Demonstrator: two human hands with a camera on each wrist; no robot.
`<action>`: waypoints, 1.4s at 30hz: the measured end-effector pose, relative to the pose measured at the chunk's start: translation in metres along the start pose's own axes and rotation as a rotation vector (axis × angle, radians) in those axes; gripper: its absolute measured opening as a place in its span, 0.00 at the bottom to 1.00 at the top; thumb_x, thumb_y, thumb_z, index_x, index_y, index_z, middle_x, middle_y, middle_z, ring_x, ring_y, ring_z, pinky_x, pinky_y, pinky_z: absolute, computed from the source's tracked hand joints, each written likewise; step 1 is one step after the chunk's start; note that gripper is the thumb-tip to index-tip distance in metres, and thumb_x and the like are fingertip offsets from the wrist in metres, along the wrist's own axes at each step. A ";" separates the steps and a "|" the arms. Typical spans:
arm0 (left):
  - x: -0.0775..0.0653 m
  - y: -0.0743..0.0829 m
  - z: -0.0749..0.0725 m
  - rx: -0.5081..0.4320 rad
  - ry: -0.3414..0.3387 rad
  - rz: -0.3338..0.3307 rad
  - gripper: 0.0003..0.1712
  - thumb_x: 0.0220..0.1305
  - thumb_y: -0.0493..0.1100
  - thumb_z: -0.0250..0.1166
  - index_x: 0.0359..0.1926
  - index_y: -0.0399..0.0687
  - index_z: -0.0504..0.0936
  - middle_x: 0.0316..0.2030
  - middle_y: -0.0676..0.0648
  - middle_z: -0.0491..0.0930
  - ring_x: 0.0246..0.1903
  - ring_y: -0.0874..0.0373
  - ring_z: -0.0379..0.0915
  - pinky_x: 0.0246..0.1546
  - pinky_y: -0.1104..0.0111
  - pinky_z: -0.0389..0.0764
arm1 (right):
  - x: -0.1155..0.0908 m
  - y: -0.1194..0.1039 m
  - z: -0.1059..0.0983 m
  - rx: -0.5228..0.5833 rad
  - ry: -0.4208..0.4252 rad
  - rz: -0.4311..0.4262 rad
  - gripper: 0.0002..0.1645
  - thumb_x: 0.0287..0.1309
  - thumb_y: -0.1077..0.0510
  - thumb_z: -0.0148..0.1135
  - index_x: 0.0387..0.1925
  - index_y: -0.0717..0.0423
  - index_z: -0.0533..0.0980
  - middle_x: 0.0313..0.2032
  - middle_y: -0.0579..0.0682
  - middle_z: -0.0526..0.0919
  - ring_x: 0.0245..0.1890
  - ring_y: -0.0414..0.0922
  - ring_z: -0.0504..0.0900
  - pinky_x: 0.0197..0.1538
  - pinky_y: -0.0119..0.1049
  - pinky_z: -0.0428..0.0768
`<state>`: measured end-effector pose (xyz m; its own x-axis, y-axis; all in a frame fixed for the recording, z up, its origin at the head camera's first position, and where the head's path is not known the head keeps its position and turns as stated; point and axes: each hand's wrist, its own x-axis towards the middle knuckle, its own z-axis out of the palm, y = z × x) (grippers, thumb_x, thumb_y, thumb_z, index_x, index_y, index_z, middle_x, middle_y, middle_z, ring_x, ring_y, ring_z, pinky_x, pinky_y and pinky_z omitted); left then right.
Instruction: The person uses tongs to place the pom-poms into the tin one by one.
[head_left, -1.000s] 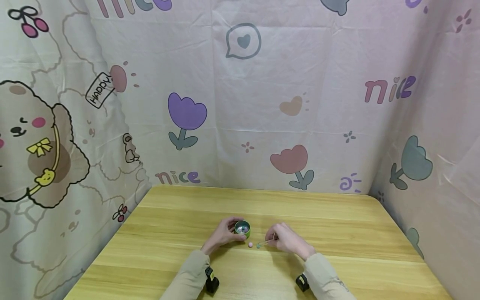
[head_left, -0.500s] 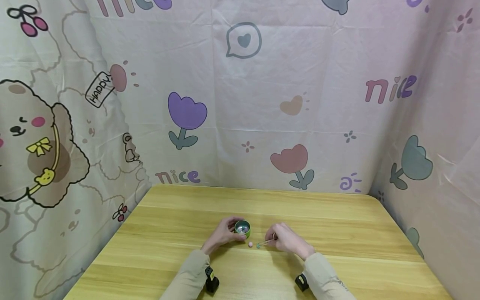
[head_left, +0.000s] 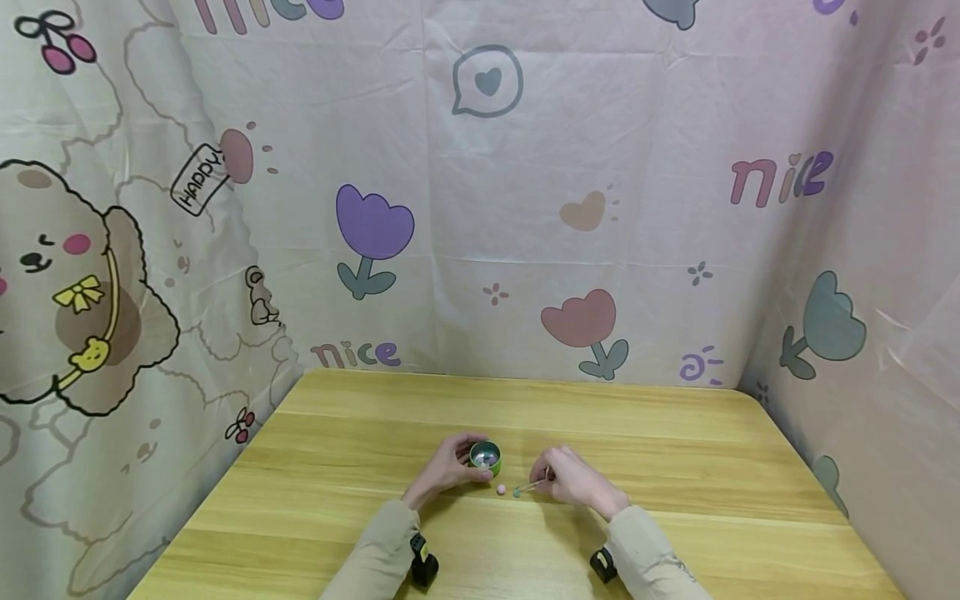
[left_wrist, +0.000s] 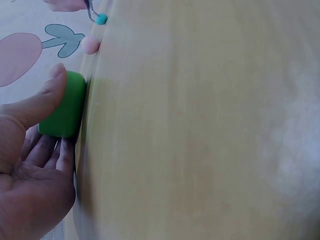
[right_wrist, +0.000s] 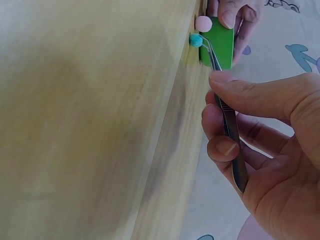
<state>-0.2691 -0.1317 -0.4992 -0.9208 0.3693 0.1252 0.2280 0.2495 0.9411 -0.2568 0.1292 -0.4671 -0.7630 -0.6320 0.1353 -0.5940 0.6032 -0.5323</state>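
My left hand [head_left: 450, 467] grips a small round green tin [head_left: 497, 469] that stands on the table, thumb on the near side and fingers behind. Inside the tin, shiny metal shows in the head view. In my right hand [head_left: 573, 479] is a pair of metal tweezers [right_wrist: 240, 172], pinched between thumb and fingers. The bent tips are at a teal pom-pom [right_wrist: 196, 40], low by the tabletop; whether they grip it I cannot tell. A pink pom-pom [right_wrist: 203, 23] lies between the teal one and the tin.
The wooden table [head_left: 345, 417] reaches back to a pale printed cloth [head_left: 495, 208], which also hangs at both sides. A black wrist camera [head_left: 423, 567] sits by the left sleeve, another black device [head_left: 603, 565] by the right.
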 end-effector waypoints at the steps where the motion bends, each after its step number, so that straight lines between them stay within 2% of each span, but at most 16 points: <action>1: 0.000 0.000 0.000 0.001 0.000 0.001 0.37 0.54 0.30 0.74 0.63 0.24 0.70 0.60 0.27 0.74 0.64 0.30 0.69 0.72 0.42 0.67 | 0.000 0.000 0.000 -0.001 0.000 0.000 0.06 0.54 0.69 0.69 0.28 0.57 0.86 0.27 0.46 0.87 0.26 0.30 0.74 0.29 0.24 0.78; 18: 0.001 -0.002 0.000 0.001 0.008 -0.005 0.37 0.53 0.30 0.75 0.63 0.25 0.71 0.60 0.27 0.74 0.65 0.30 0.69 0.72 0.43 0.66 | 0.000 0.001 -0.002 0.042 -0.003 0.003 0.05 0.56 0.69 0.67 0.31 0.59 0.86 0.29 0.50 0.87 0.28 0.31 0.77 0.32 0.24 0.80; 33: 0.000 -0.004 -0.001 -0.013 -0.009 0.017 0.36 0.55 0.31 0.75 0.63 0.24 0.70 0.59 0.26 0.74 0.64 0.30 0.70 0.72 0.43 0.67 | 0.002 0.001 -0.005 0.024 0.059 0.002 0.07 0.57 0.70 0.66 0.36 0.61 0.86 0.34 0.51 0.89 0.31 0.36 0.80 0.35 0.26 0.82; 42: 0.002 -0.005 -0.001 -0.011 -0.009 0.019 0.36 0.54 0.31 0.75 0.62 0.24 0.71 0.59 0.26 0.75 0.63 0.31 0.71 0.71 0.44 0.69 | 0.007 -0.002 -0.009 0.013 0.079 0.006 0.07 0.56 0.70 0.66 0.35 0.60 0.86 0.32 0.51 0.88 0.31 0.36 0.80 0.35 0.27 0.82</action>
<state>-0.2727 -0.1335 -0.5033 -0.9134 0.3821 0.1407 0.2424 0.2326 0.9419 -0.2637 0.1280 -0.4572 -0.7849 -0.5873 0.1973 -0.5860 0.6003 -0.5444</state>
